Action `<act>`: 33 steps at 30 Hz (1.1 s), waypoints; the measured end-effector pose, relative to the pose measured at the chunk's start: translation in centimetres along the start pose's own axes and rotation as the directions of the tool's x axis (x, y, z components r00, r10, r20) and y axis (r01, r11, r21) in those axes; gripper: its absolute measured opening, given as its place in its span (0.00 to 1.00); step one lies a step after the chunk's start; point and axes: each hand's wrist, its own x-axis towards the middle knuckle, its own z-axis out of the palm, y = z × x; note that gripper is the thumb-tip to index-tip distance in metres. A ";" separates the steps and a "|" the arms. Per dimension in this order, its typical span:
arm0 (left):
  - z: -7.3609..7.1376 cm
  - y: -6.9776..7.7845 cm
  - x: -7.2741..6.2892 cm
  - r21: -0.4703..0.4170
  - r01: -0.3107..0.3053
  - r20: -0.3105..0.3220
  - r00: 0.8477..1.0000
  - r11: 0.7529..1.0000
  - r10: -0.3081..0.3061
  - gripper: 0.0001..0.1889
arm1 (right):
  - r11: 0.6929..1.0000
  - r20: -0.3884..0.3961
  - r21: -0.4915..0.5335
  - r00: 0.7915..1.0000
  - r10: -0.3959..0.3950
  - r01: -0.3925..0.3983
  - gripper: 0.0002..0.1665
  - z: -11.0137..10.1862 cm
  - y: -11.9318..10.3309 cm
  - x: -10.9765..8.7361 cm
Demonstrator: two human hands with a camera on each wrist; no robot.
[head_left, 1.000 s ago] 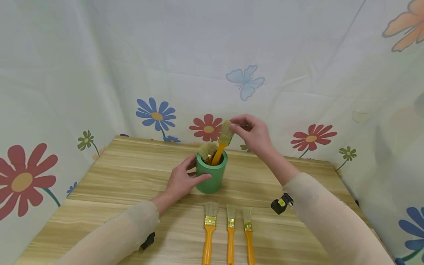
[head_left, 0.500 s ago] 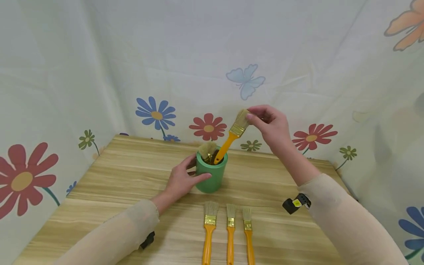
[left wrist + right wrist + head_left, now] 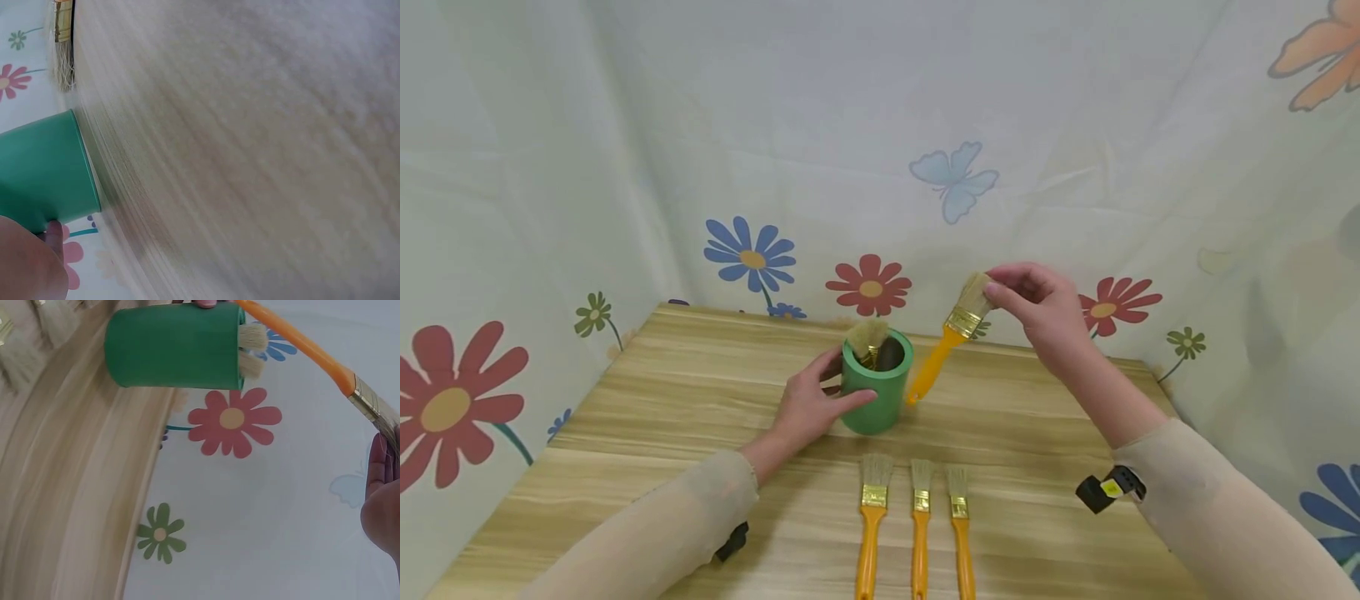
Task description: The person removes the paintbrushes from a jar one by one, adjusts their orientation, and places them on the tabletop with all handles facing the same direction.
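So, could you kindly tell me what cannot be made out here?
Handles of brushes inside the green cup: head view, hidden by its wall.
Far fingertips of the left hand: head view, behind the cup.
Handle of one tabletop brush: left wrist view, cut off by the top edge.

The cup at the centre is plain green, its inside looking dark. The raised brush right of it has an orange handle, a gold-coloured band and pale straw bristles; the row of three brushes at lower centre repeats those colours. The table is light brown with streaky wood grain. Both sleeves are plain beige. The off-white cloth carries red and blue flowers with yellowish centres, small olive-green flowers, a pale blue butterfly at upper centre and a grey-outlined orange figure at upper right.
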 end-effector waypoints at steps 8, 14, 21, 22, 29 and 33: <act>0.0 -0.1 0.0 0.002 -0.002 -0.001 1.000 1.000 0.002 0.43 | 0.987 0.089 -0.106 0.987 0.130 -0.121 0.17 -1.1 1.7 -2.0; 0.0 -0.2 0.0 0.010 0.000 -0.003 1.000 1.000 0.000 0.43 | 0.976 0.140 -0.130 0.971 0.191 -0.174 0.16 -1.8 3.5 -3.5; 0.1 -0.4 0.1 0.008 -0.005 0.002 1.000 1.000 0.005 0.43 | 0.961 0.198 -0.161 0.946 0.255 -0.225 0.19 -2.6 5.1 -4.9; 0.1 -0.4 0.1 0.008 -0.005 0.002 1.000 1.000 0.005 0.43 | 0.958 0.205 -0.171 0.943 0.263 -0.230 0.19 -2.7 5.3 -5.1; 0.1 -0.5 0.2 0.012 -0.027 0.000 1.000 1.000 0.027 0.44 | 0.947 0.262 -0.190 0.916 0.303 -0.259 0.18 -3.0 6.9 -6.3; 0.0 -0.5 0.3 0.015 -0.013 0.003 1.000 1.000 0.013 0.43 | 0.941 0.293 -0.199 0.900 0.323 -0.273 0.17 -3.2 7.6 -7.0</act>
